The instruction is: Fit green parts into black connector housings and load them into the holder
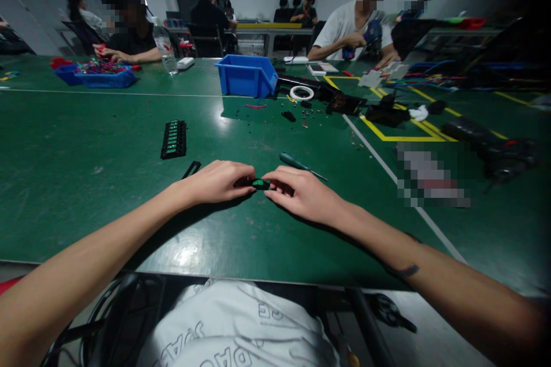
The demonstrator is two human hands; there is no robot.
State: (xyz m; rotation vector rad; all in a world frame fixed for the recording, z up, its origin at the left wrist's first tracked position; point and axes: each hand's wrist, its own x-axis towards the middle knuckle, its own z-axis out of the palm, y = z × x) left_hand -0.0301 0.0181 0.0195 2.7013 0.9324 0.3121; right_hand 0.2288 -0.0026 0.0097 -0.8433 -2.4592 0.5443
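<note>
**Light, level pinches on the small black-and-green piece [259,184]**

My left hand [221,181] pinches its left end; my right hand [303,192] closes thumb and fingers around the other, just above the tabletop [224,235]. I judge it best to press evenly, fingertips off the green face, the screwdriver [301,166] lying clear beyond my right knuckles.

Head-worn view, facing forward, down over hands [221,180]
</note>
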